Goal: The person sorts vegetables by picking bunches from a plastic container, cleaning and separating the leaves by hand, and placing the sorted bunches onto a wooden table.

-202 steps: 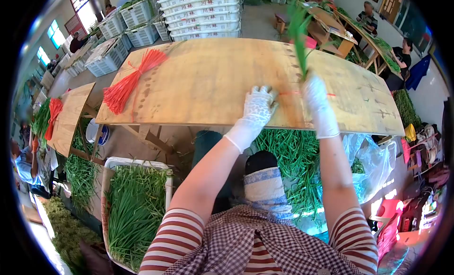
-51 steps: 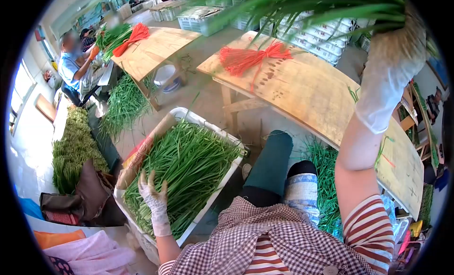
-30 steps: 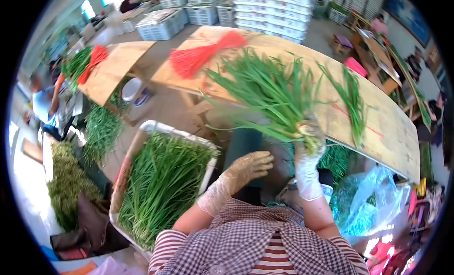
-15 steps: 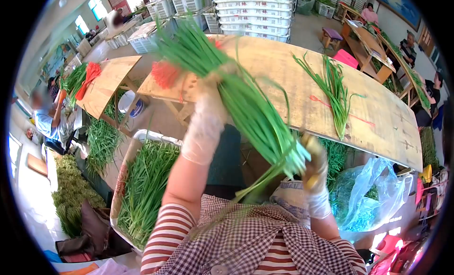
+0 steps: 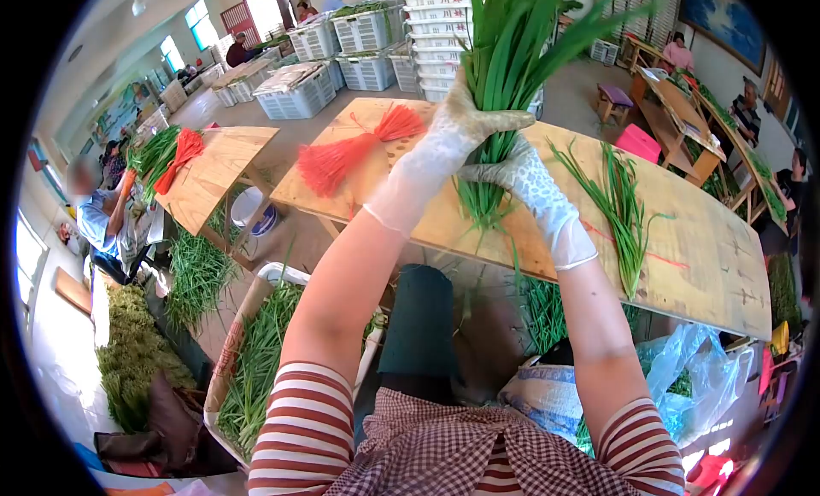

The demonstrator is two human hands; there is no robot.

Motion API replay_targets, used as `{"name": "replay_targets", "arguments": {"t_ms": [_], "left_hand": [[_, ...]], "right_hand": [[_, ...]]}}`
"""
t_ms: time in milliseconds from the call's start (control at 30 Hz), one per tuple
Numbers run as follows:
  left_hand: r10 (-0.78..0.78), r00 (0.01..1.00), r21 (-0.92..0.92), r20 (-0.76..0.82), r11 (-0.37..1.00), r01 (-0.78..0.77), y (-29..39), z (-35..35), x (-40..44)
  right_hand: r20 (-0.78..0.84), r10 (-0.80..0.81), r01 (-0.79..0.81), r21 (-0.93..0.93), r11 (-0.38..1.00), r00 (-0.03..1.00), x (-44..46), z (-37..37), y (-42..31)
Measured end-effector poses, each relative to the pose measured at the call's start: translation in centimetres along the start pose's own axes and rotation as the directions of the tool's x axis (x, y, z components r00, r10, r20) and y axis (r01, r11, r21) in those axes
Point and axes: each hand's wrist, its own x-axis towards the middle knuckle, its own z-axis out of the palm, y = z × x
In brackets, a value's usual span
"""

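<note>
Above the table [image 5: 530, 231], both hands [image 5: 468, 125] grip upright green stalks [image 5: 504, 78].

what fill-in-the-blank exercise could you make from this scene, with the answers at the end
The left hand and right hand both hold the upright bunch, whose leaves are ____ in colour.
The red strands lie on the table to the ____ of that bunch.
The loose stalks on the table lie to its ____.
The sleeves have a ____ pattern, unlike the checked apron.

Missing words: green; left; right; striped.
</note>
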Motion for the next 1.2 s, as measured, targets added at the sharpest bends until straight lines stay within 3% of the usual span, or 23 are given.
{"name": "replay_targets", "arguments": {"t_ms": [100,133,200,267,300,367,433,467,500,533,600,633,667,700,733,767,833,933,1033,1067,1100,1167,1200], "left_hand": [[0.139,0.982,0.448,-0.127,0.892,-0.068,1.2,1.3,0.9],[0.181,0.962,0.395,-0.204,0.915,-0.088,0.9,2.4,1.5],[0.153,0.918,0.31,-0.366,0.95,-0.034,0.8,4.1,0.8],[0.1,0.908,0.23,-0.408,0.973,-0.004,3.7,5.9,-0.7],[0.154,0.919,0.22,-0.362,0.972,-0.076,5.6,4.7,-2.2],[0.3,0.912,0.239,-0.278,0.942,-0.236,8.8,2.3,-5.5],[0.458,0.85,0.367,-0.261,0.861,-0.351,11.2,0.6,-8.9],[0.183,0.953,0.312,-0.241,0.945,-0.103,10.8,-3.3,-10.4],[-0.106,0.973,0.269,-0.207,0.95,0.161,9.0,-7.1,-11.8],[-0.258,0.96,0.402,-0.104,0.872,0.278,7.6,-7.0,-14.1],[-0.502,0.859,0.292,0.095,0.839,0.459,6.9,-3.6,-18.8],[-0.542,0.824,0.229,0.166,0.834,0.502,6.5,-1.8,-20.5],[-0.321,0.901,0.33,0.292,0.918,0.22,3.7,-1.7,-21.6],[-0.379,0.898,0.199,0.224,0.92,0.338,3.2,-0.9,-22.8],[-0.434,0.887,0.051,0.155,0.901,0.431,2.8,-0.1,-24.1],[-0.371,0.925,-0.143,0.078,0.914,0.379,3.7,1.9,-24.3],[-0.286,0.956,-0.13,-0.062,0.952,0.277,1.7,1.7,-25.0],[-0.335,0.936,-0.136,-0.106,0.938,0.32,1.7,2.6,-25.4],[-0.337,0.886,-0.141,-0.319,0.941,0.307,2.8,4.2,-25.2],[-0.324,0.891,-0.206,-0.319,0.941,0.268,4.1,5.0,-25.3],[-0.312,0.881,-0.299,-0.355,0.931,0.209,3.5,5.3,-25.8],[-0.292,0.859,-0.452,-0.422,0.888,0.079,1.9,5.4,-26.2],[-0.214,0.889,-0.386,-0.405,0.921,0.046,3.8,7.1,-26.6]], "right_hand": [[-0.172,-0.326,0.334,0.016,0.942,0.93,0.6,1.6,0.6],[-0.204,-0.257,0.328,0.561,0.76,0.944,1.8,2.5,0.4],[-0.342,-0.138,0.354,0.726,0.589,0.93,1.6,3.9,0.4],[-0.477,-0.204,0.352,0.246,0.903,0.855,-1.3,3.7,-1.8],[-0.455,-0.255,0.3,0.028,0.953,0.853,-2.1,2.9,-2.7],[-0.291,-0.096,0.195,0.335,0.922,0.952,-5.8,2.3,-7.4],[-0.175,-0.039,0.107,0.397,0.911,0.984,-9.9,1.8,-9.8],[-0.13,-0.014,0.059,0.351,0.935,0.991,-11.7,1.8,-10.5],[-0.081,0.014,0.011,0.303,0.953,0.997,-13.4,1.8,-10.6],[-0.021,0.019,-0.013,0.244,0.97,1.0,-14.8,1.8,-10.1],[0.158,0.017,-0.039,0.135,0.99,0.987,-16.6,3.1,-8.3],[0.21,0.095,-0.133,0.174,0.976,0.973,-18.0,4.6,-8.9],[0.346,0.194,-0.26,0.155,0.953,0.918,-18.5,5.4,-6.3],[0.38,0.103,-0.128,0.04,0.991,0.919,-18.6,6.6,-4.5],[0.395,0.245,-0.273,0.015,0.962,0.886,-19.8,7.4,-3.8],[0.46,0.311,-0.379,0.06,0.923,0.832,-20.3,8.4,-3.8],[0.518,0.404,-0.582,0.24,0.777,0.754,-21.5,8.2,-1.0],[0.53,0.387,-0.576,0.25,0.779,0.754,-22.4,8.1,-0.3],[0.448,0.37,-0.491,0.192,0.849,0.814,-23.1,8.2,-1.4],[0.288,0.293,-0.271,-0.114,0.956,0.912,-23.3,8.0,-1.4],[0.201,0.42,-0.333,-0.358,0.872,0.885,-23.3,7.4,-1.4],[0.028,0.1,-0.08,-0.413,0.907,0.995,-26.0,7.5,-2.6],[0.101,0.013,0.026,-0.381,0.924,0.995,-27.8,7.4,-3.9]]}}
